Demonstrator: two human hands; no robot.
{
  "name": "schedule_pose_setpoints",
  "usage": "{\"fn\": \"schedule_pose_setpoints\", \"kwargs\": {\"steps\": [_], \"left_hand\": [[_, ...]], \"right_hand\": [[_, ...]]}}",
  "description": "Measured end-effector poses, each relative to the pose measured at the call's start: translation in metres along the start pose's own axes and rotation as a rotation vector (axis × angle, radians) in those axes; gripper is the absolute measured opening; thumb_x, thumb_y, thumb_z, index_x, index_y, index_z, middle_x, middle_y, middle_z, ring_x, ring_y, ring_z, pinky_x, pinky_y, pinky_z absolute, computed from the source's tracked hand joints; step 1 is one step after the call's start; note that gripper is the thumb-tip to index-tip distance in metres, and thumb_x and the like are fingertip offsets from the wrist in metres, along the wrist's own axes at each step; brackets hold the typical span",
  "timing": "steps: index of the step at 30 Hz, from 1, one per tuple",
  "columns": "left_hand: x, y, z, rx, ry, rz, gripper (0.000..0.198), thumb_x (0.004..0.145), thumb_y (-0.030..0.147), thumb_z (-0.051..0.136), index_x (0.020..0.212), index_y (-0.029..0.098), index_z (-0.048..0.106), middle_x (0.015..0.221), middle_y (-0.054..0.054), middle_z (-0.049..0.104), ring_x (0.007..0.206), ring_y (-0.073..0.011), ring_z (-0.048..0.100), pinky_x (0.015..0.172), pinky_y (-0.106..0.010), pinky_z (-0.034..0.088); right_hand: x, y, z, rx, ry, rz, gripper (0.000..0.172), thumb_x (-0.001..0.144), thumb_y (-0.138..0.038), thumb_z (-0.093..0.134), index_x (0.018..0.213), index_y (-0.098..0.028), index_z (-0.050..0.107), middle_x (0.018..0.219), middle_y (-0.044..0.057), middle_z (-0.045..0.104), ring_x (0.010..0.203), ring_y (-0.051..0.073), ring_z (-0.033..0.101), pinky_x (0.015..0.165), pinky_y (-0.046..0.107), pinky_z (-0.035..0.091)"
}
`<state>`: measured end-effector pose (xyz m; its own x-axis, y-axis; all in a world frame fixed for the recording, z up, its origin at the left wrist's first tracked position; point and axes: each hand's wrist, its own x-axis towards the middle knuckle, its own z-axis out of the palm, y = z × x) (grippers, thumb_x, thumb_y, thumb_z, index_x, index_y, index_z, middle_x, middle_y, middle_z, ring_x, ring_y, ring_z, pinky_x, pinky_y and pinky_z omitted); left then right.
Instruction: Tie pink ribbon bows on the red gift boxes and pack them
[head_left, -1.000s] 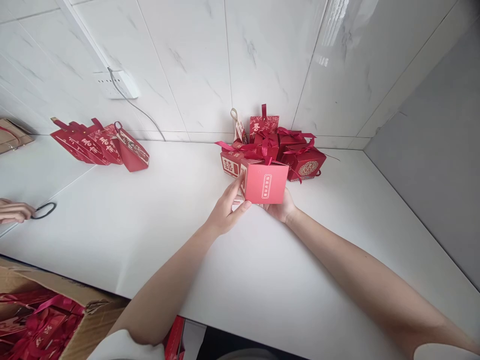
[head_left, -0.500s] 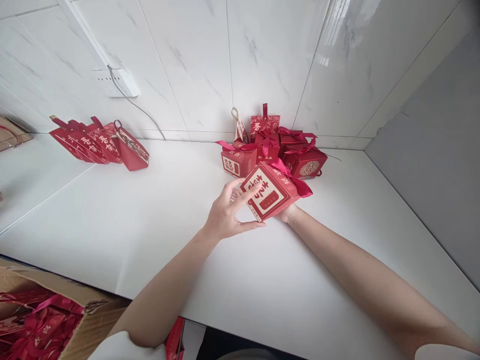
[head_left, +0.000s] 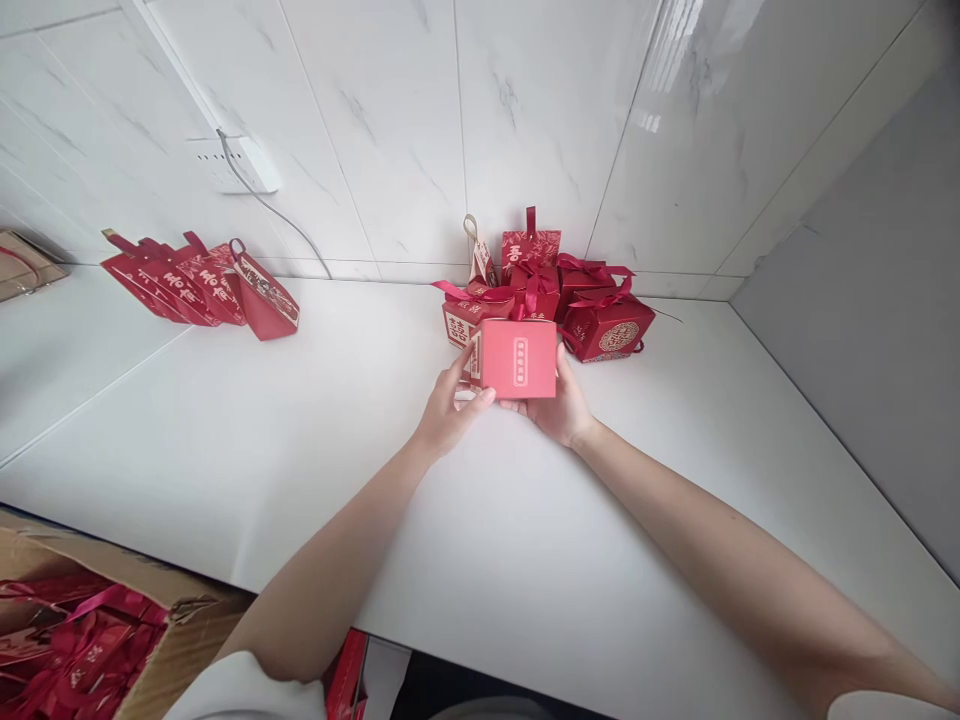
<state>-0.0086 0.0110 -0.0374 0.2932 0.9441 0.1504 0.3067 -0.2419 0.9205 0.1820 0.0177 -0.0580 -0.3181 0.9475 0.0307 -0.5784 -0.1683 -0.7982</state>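
Between my two hands is a red gift box (head_left: 519,360), one plain red face with a small printed panel turned toward me. My left hand (head_left: 450,405) grips its left edge, thumb at the lower corner and fingers along the printed side. Around the right side and underneath, my right hand (head_left: 559,405) is closed on the same box; some of its fingers are hidden. Just behind it stand several red boxes with ribbon bows, among them a box with a gold round emblem (head_left: 619,338) and a box with a cream label (head_left: 459,318), partly covered.
Several red tapered boxes with loops (head_left: 199,285) lean in a row at the back left. A cardboard carton (head_left: 187,640) full of red ribboned boxes is at the lower left. Tiled wall and a socket (head_left: 234,165) with a cable bound the white counter (head_left: 315,430).
The held gift box has been turned, so its cream-labelled face now points left and a plain red face shows. Its bow has gone from view. Both hands have shifted their hold.
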Motion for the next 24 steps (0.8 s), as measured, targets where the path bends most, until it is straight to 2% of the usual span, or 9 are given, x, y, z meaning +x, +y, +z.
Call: {"fn": "schedule_pose_setpoints", "kwargs": {"steps": [2, 4, 7, 11, 15, 18, 21, 24], "left_hand": [[0.005, -0.006, -0.002, -0.134, -0.026, -0.035, 0.08, 0.085, 0.056, 0.054, 0.154, 0.03, 0.023, 0.138, -0.013, 0.047, 0.123, -0.0279, 0.052, 0.09, -0.043, 0.054], [0.009, -0.01, -0.005, -0.226, -0.057, -0.044, 0.078, 0.085, 0.056, 0.053, 0.153, 0.03, 0.025, 0.145, -0.012, 0.044, 0.129, -0.03, 0.048, 0.091, -0.045, 0.054], [0.01, -0.014, -0.008, -0.272, -0.078, -0.04, 0.074, 0.084, 0.053, 0.053, 0.15, 0.029, 0.03, 0.151, -0.011, 0.04, 0.133, -0.0313, 0.045, 0.093, -0.046, 0.053], [0.01, -0.016, -0.008, -0.259, -0.095, -0.017, 0.072, 0.084, 0.051, 0.052, 0.149, 0.028, 0.031, 0.149, -0.012, 0.042, 0.131, -0.0311, 0.048, 0.094, -0.047, 0.054], [0.011, -0.02, -0.009, -0.239, -0.084, 0.003, 0.074, 0.084, 0.051, 0.05, 0.151, 0.03, 0.028, 0.147, -0.012, 0.043, 0.131, -0.0315, 0.049, 0.094, -0.048, 0.054], [0.012, -0.023, -0.01, -0.25, -0.071, 0.021, 0.073, 0.085, 0.052, 0.046, 0.152, 0.033, 0.026, 0.146, -0.01, 0.045, 0.127, -0.0308, 0.051, 0.091, -0.048, 0.055], [0.013, -0.026, -0.012, -0.286, -0.068, 0.046, 0.069, 0.087, 0.053, 0.043, 0.152, 0.035, 0.028, 0.146, -0.009, 0.045, 0.125, -0.0301, 0.053, 0.089, -0.046, 0.055], [0.013, -0.027, -0.011, -0.299, -0.063, 0.051, 0.068, 0.087, 0.054, 0.043, 0.151, 0.035, 0.029, 0.148, -0.009, 0.045, 0.123, -0.0299, 0.054, 0.088, -0.045, 0.055]], "right_hand": [[-0.001, 0.003, -0.001, -0.072, 0.009, -0.061, 0.062, 0.089, -0.074, 0.038, 0.131, -0.032, 0.055, 0.134, 0.005, 0.063, 0.117, 0.025, 0.062, 0.087, 0.04, 0.056], [-0.002, 0.006, -0.001, -0.169, 0.038, -0.128, 0.057, 0.089, -0.065, 0.05, 0.137, -0.035, 0.048, 0.143, 0.002, 0.054, 0.121, 0.023, 0.059, 0.089, 0.039, 0.056], [-0.003, 0.008, -0.002, -0.258, 0.079, -0.187, 0.062, 0.089, -0.056, 0.057, 0.145, -0.037, 0.037, 0.15, 0.002, 0.046, 0.125, 0.023, 0.055, 0.095, 0.042, 0.053], [-0.003, 0.01, -0.003, -0.298, 0.096, -0.25, 0.067, 0.09, -0.055, 0.057, 0.149, -0.036, 0.031, 0.147, 0.003, 0.048, 0.127, 0.024, 0.053, 0.104, 0.045, 0.047], [-0.004, 0.01, -0.003, -0.309, 0.11, -0.242, 0.065, 0.09, -0.058, 0.054, 0.148, -0.035, 0.035, 0.145, 0.004, 0.05, 0.123, 0.025, 0.056, 0.097, 0.045, 0.051], [-0.007, 0.007, -0.001, -0.365, 0.034, -0.276, 0.07, 0.089, -0.061, 0.055, 0.149, -0.036, 0.031, 0.15, 0.005, 0.044, 0.128, 0.026, 0.052, 0.095, 0.043, 0.053], [-0.01, 0.002, 0.003, -0.435, -0.056, -0.34, 0.075, 0.089, -0.06, 0.056, 0.152, -0.038, 0.023, 0.159, 0.004, 0.031, 0.137, 0.026, 0.042, 0.1, 0.044, 0.05], [-0.012, 0.001, 0.005, -0.466, -0.076, -0.395, 0.078, 0.089, -0.061, 0.055, 0.154, -0.039, 0.017, 0.163, 0.001, 0.022, 0.145, 0.026, 0.032, 0.106, 0.046, 0.046]]}}
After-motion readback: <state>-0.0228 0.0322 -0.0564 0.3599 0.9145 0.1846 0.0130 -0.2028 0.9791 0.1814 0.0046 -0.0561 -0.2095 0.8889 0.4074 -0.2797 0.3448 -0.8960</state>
